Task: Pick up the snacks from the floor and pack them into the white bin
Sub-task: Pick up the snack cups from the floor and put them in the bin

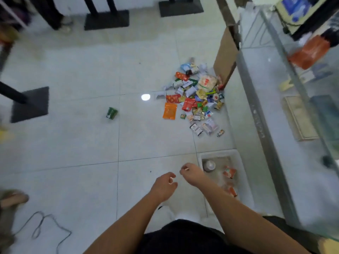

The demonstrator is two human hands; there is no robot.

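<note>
A heap of colourful snack packets [196,96] lies on the white tiled floor beside a cardboard box. An orange packet [170,110] sits at the heap's left edge, and a green packet [111,113] lies alone further left. The white bin [240,165] stands on the floor at the lower right, with a silver cup [209,165] and a few orange-red packets [229,172] inside. My left hand [165,184] and my right hand [190,173] hang in front of me beside the bin, fingers loosely curled, holding nothing that I can make out.
A glass counter [275,110] runs along the right side. A cardboard box [226,57] leans against it behind the heap. Black stand bases [30,104] [107,20] [180,8] sit on the floor. A cable [42,226] lies at lower left beside another person's foot [14,197].
</note>
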